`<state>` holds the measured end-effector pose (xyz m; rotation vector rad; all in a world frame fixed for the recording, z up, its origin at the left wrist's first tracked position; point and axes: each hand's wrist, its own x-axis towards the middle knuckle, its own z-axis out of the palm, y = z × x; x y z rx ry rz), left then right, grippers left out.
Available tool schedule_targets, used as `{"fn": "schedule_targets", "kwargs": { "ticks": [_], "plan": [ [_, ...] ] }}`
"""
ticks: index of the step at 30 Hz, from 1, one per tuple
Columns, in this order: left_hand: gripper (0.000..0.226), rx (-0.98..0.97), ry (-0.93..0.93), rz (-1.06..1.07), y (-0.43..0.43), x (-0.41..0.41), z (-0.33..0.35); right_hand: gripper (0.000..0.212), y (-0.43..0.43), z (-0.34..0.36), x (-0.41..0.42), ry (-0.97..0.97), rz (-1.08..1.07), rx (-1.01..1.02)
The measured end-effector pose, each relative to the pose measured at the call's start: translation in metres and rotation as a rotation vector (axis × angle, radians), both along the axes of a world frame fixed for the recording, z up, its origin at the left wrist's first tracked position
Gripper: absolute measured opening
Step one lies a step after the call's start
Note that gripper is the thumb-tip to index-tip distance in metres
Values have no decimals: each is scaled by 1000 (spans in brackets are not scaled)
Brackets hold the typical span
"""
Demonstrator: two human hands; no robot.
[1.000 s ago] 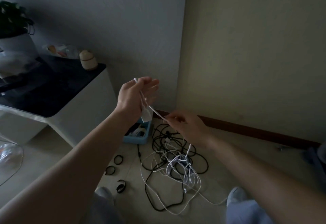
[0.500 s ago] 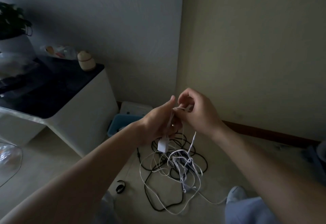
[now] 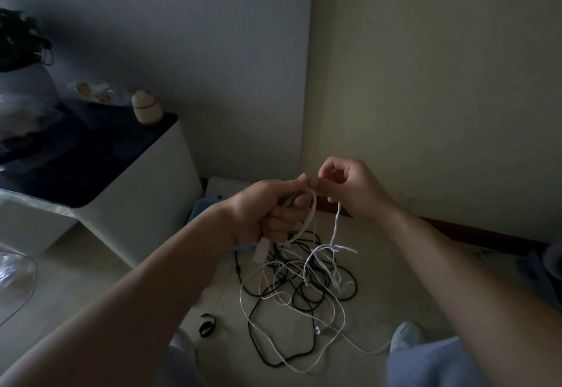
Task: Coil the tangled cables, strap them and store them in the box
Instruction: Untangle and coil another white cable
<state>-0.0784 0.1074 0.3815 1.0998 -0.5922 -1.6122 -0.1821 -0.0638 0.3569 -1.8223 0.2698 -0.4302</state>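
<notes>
Now the left hand [image 3: 267, 213] clenches a first loop of white cable [image 3: 310, 214]; the right hand [image 3: 349, 188], apart a second ago, pinches the strand alongside: coiling has begun. The tangle [image 3: 292, 278] lies on the floor [image 3: 401, 283], blue box [image 3: 202, 208] beyond.

Head view looks down, close over the floor [image 3: 395, 280].

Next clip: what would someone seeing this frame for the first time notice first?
The two hands meet at centre: the left hand grips a small loop of white cable, and the right hand pinches the same cable beside it. Below them a tangle of black and white cables sprawls on the floor. A blue box peeks out behind the left wrist.
</notes>
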Motion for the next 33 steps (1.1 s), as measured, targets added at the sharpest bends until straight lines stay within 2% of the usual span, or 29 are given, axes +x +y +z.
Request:
{"fn": "schedule_targets", "kwargs": {
  "ticks": [3, 9, 11, 13, 17, 20, 23, 25, 27, 30, 33],
  "plan": [
    [43, -126, 164, 91, -1, -2, 5, 43, -1, -9, 1, 51, 44, 202],
    [42, -304, 298, 602, -3, 6, 16, 50, -4, -25, 1, 236, 80, 214],
    [41, -345, 315, 725, 0, 16, 20, 52, -6, -32, -1, 327, 92, 310],
    [40, -357, 342, 814, 5, 25, 22, 45, -5, -36, -3, 395, 111, 434],
    [36, -358, 392, 999, 8, 32, 20, 19, 3, -41, -3, 411, 154, 429],
    [36, -368, 236, 1113, 3, 32, 18, 7, 16, -35, -3, 401, 176, 289],
    [32, -333, -187, 1173, -1, 33, 12, 14, 28, -25, -1, 299, 170, 231],
    [31, -306, -466, 1123, -1, 34, 4, 23, 34, -16, 0, 180, 120, 211],
    [33, -273, -633, 1029, -5, 32, -7, 30, 36, -6, -2, 77, 97, 192],
    [38, -191, -759, 854, -11, 19, -24, 27, 38, 11, -7, -18, 152, 154],
    [43, -182, -737, 671, -14, 1, -34, 20, 34, 17, -10, -97, 105, 172]
  ]
}}
